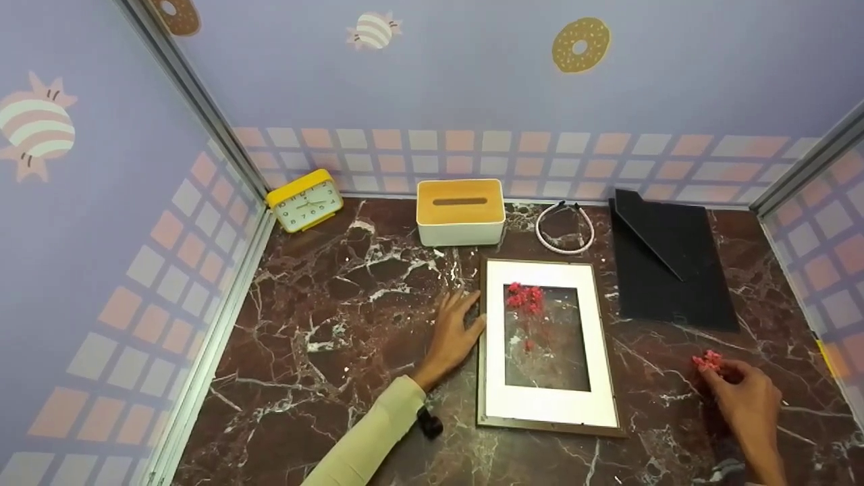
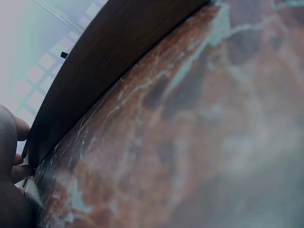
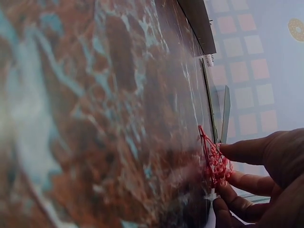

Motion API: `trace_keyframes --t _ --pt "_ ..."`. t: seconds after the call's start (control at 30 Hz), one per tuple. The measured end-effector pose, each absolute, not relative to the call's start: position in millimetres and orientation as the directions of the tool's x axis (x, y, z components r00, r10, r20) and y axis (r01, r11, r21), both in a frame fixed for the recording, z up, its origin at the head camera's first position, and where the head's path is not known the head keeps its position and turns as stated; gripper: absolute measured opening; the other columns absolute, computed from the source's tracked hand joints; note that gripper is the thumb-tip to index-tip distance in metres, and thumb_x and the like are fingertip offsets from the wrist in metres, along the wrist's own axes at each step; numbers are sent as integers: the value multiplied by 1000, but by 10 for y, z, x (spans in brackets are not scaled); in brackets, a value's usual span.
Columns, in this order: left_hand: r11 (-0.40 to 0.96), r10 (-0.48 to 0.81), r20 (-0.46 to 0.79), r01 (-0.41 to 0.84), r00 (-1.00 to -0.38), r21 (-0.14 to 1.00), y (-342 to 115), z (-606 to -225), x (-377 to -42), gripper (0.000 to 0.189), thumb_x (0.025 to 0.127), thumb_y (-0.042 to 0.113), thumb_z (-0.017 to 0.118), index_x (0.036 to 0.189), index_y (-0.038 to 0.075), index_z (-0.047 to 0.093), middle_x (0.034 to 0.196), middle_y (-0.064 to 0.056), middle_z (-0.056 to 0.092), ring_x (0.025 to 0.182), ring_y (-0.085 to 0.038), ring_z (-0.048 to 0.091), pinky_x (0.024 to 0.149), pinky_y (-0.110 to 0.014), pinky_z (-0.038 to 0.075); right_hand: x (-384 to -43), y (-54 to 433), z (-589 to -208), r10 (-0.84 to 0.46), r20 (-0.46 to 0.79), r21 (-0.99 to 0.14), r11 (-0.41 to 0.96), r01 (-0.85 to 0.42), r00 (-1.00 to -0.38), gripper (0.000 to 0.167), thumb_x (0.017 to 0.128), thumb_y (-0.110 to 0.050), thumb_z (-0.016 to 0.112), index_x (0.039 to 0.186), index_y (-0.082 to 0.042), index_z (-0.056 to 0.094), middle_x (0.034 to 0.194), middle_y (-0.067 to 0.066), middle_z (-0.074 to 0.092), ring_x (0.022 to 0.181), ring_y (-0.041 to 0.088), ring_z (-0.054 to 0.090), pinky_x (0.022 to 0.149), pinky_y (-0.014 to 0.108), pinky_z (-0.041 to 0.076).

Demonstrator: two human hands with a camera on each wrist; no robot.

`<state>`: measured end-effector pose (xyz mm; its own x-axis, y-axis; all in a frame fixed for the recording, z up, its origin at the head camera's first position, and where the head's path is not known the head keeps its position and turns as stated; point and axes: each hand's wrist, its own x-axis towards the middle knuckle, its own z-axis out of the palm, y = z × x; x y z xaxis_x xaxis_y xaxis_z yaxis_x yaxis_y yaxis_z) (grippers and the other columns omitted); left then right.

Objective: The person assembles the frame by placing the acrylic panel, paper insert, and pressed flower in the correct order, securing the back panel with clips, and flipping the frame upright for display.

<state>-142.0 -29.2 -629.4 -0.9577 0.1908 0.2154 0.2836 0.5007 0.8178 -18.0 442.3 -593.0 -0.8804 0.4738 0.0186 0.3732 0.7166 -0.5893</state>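
Bearings are taken from the frame's centre, with 12 o'clock at the far wall. Left to right on the dark red marbled table: a yellow alarm clock with a white dial at 10 o'clock; the left hand at 9, relaxed, its digits against the frame edge; a white box with a slotted wooden lid at 11; the thin-edged rectangular frame with a white mat, lying flat, a red flower cluster in its window's 11 o'clock corner; a pale ring-shaped headband at 12; a black backing board with a strut at 2; and a small red flower sprig at 3, pinched between the right hand's thumb and fingers. The hands are well apart. The step in hand appears to be arranging flowers in the window; recommended practice is a light pinch, a lift clear of the rim and a vertical lowering, with the frame steadied. Pose: left fingers spread towards 1 o'clock; right hand low, fingers directed towards 10. Whether the sprig touches the table cannot be told.
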Motion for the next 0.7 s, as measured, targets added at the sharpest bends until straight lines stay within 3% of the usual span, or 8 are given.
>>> trace_keyframes --t 0.1,0.17,0.27,0.37,0.7 --pt "492 201 213 287 -956 822 -294 -6293 -1422 51 106 19 71 153 1 63 161 -26 55 159 -54 34 132 -70 19 -178 4426 -5926 492 19 -589 709 388 -870 35 100 -19 80 118 11 77 100 28 80 96 51 72 74 50 53" --pt "489 205 212 288 -956 823 -298 -6295 -1423 51 107 19 70 154 1 62 160 -24 57 160 -52 34 133 -70 19 -181 4426 -5915 501 21 -593 703 392 -865 33 101 -19 80 117 9 78 99 26 80 87 42 73 69 38 50" --pt "494 203 204 280 -958 823 -297 -6287 -1422 51 107 20 70 154 2 62 161 -24 55 160 -52 34 132 -70 19 -182 4427 -5894 514 35 -602 696 393 -857 31 100 -18 80 117 8 79 97 24 80 72 11 66 63 22 43" --pt "502 200 199 275 -959 820 -294 -6277 -1421 52 106 20 70 154 3 62 162 -25 53 159 -55 32 132 -71 19 -184 4421 -5865 527 55 -619 685 385 -848 28 100 -16 81 117 6 80 97 22 81 66 -12 50 61 15 40" --pt "496 197 199 273 -960 824 -291 -6285 -1419 52 106 20 71 153 0 62 162 -28 52 158 -57 32 131 -72 20 -209 4361 -5806 532 90 -646 674 357 -842 26 100 -16 80 117 4 82 102 23 81 66 -22 45 62 11 40"
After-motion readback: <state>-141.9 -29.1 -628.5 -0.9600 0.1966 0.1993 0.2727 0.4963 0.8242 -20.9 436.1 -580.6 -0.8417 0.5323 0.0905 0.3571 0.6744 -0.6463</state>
